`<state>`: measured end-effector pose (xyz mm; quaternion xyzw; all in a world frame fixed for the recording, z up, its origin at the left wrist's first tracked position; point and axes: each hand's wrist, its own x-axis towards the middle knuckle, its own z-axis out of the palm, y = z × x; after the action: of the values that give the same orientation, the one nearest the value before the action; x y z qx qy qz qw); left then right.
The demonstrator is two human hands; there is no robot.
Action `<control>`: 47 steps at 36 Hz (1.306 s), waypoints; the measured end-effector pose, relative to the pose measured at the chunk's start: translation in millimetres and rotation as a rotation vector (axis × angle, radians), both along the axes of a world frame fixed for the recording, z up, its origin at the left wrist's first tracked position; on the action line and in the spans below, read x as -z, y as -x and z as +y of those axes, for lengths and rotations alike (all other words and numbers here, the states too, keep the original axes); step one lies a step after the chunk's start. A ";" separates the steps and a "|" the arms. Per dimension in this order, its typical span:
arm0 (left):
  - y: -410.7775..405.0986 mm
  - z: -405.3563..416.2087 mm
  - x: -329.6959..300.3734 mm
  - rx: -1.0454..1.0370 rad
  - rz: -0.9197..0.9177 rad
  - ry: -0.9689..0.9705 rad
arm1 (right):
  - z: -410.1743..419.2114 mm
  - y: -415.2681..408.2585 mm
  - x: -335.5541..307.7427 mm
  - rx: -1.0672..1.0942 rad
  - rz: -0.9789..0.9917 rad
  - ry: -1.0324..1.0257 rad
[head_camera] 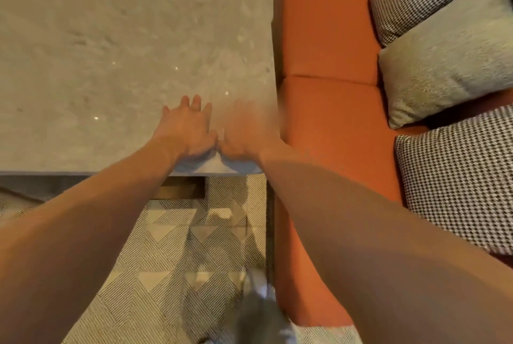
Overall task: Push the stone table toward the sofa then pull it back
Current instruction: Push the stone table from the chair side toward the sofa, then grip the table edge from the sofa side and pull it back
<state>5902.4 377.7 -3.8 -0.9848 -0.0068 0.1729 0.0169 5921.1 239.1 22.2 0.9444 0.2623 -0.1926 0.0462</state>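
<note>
The pale grey polished stone table (111,52) stands with its right edge just beside the orange leather sofa (327,38). Both hands lie flat near its front right corner, the left hand (188,129) with fingers straight and spread, the right hand (244,129) blurred but seemingly flat too. Houndstooth and beige cushions (444,52) sit on the sofa above a striped geometric rug (166,246).
</note>
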 end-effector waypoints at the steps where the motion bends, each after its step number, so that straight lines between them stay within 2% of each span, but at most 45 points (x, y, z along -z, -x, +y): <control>1: -1.6 0.4 -2.5 -0.003 0.013 0.002 | 0.6 -1.9 -0.8 -0.014 0.016 0.015; 5: -11.5 1.3 -20.9 -0.012 0.071 0.025 | 0.4 -16.0 -6.7 -0.133 0.057 0.073; 9: -29.4 -1.0 -42.5 -0.123 0.165 0.101 | 2.0 -44.3 -20.9 -0.126 0.265 0.089; 12: -39.2 -3.6 -58.8 -0.312 0.250 0.261 | 5.3 -69.1 -34.9 -0.091 0.451 0.092; 15: -45.0 -2.5 -73.3 -0.477 0.276 0.500 | 9.6 -94.7 -50.7 0.003 0.547 -0.047; 19: -51.5 8.1 -89.9 -0.625 0.105 0.725 | 21.9 -119.3 -70.3 0.130 0.532 -0.230; 23: -62.5 24.7 -114.3 -0.862 -0.111 0.920 | 43.9 -133.6 -98.1 0.187 0.530 -0.442; 26: -76.0 36.5 -127.0 -1.032 -0.198 1.098 | 55.6 -147.9 -114.9 0.279 0.525 -0.554; 30: -92.0 45.6 -140.1 -1.202 -0.280 1.241 | 69.6 -168.3 -128.4 0.359 0.534 -0.618; 39: -125.3 58.2 -140.3 -1.323 -0.354 1.290 | 109.9 -214.3 -124.2 0.322 0.611 -0.638; 43: -141.0 68.8 -122.8 -1.424 -0.418 1.281 | 132.6 -233.5 -92.5 0.226 0.708 -0.594; 47: -147.8 75.2 -98.3 -1.627 -0.506 1.235 | 150.3 -248.0 -50.3 0.119 0.826 -0.470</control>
<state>6050.2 452.9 94.5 -0.5282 -0.5800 -0.1052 -0.6112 6169.0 389.4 72.4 0.7871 0.2408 -0.4896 -0.2879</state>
